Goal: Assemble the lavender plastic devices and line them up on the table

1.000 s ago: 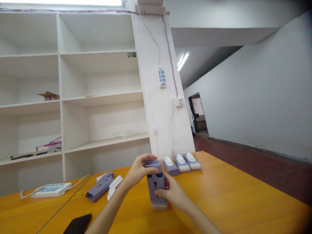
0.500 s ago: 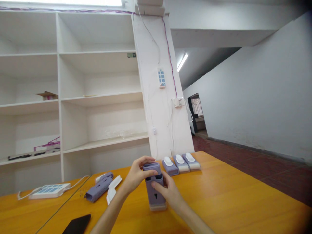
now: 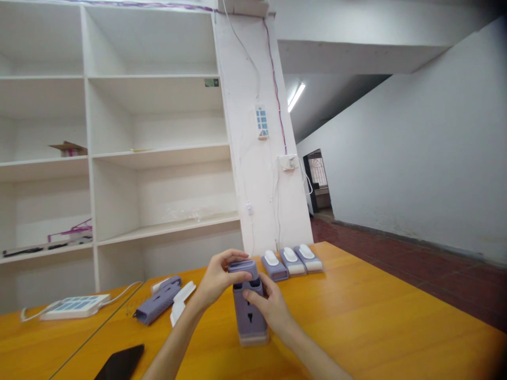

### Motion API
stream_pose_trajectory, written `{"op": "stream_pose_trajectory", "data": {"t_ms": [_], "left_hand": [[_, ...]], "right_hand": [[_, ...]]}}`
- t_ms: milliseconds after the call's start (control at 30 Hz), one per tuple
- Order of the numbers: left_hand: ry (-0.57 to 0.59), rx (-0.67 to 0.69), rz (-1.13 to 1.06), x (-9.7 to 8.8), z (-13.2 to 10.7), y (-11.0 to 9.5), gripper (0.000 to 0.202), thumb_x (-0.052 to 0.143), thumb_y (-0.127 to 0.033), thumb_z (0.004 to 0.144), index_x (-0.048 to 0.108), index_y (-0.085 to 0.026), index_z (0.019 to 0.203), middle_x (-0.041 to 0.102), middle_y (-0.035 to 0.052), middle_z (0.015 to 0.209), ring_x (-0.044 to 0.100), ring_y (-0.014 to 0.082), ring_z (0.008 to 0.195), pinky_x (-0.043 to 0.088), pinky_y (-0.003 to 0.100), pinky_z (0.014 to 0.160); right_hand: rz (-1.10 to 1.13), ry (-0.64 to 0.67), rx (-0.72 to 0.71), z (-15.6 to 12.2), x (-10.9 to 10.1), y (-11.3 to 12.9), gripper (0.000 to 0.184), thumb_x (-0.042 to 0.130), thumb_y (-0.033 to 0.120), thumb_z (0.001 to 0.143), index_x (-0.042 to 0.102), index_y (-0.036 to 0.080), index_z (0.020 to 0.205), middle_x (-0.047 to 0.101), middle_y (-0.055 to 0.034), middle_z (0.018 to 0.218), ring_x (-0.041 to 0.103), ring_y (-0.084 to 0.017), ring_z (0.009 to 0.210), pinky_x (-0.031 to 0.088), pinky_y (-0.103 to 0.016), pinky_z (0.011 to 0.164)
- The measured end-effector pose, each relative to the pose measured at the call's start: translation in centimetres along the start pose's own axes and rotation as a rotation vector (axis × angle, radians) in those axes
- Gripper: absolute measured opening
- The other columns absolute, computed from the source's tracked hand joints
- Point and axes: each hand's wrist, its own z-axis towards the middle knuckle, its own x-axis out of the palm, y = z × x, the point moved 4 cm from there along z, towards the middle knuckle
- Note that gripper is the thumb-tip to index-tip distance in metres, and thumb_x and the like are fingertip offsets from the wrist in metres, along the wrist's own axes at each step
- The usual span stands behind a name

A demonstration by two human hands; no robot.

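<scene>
left hand (image 3: 221,275): i see it pinching the purple top piece (image 3: 243,269).
right hand (image 3: 274,306): wraps the purple case (image 3: 250,326), upright on the table (image 3: 364,311).
purple top piece: not all on, i think.
back row (image 3: 294,265): three cases look done.
loose purple part (image 3: 159,302): seems undone.

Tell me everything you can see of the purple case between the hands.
The purple case looks like plastic, tall and box-shaped, with a dark slot in its front and a pale, translucent base. It stands roughly upright on the table. The left hand pinches a purple top piece above dark openings at its upper end; the right hand grips its side, thumb on the front.
</scene>
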Motion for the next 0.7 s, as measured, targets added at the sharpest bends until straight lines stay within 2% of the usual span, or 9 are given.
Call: {"op": "stream_pose_trajectory", "data": {"t_ms": [367,700], "left_hand": [[0.096,-0.052,-0.023,-0.4,0.8,0.8,0.044,0.087,-0.022,0.065,0.068,-0.018,0.105,0.076,0.0099,0.099,0.07,0.0234,0.09,0.053,0.03,0.077],[0.095,-0.055,-0.029,-0.6,0.9,1.1,0.045,0.088,-0.021,0.064,0.068,-0.016,0.104,0.076,0.0093,0.099,0.069,0.0215,0.089,0.053,0.029,0.079]], "right_hand": [[0.049,-0.019,0.018,0.2,0.2,-0.4,0.038,0.08,0.034,0.072,0.069,0.021,0.105,0.074,-0.0023,0.093,0.066,-0.025,0.087,0.051,-0.032,0.076],[0.04,-0.028,0.014,0.3,0.3,-0.5,0.033,0.076,0.028,0.075,0.067,0.02,0.105,0.072,-0.0013,0.092,0.065,-0.023,0.085,0.051,-0.032,0.075]]}}
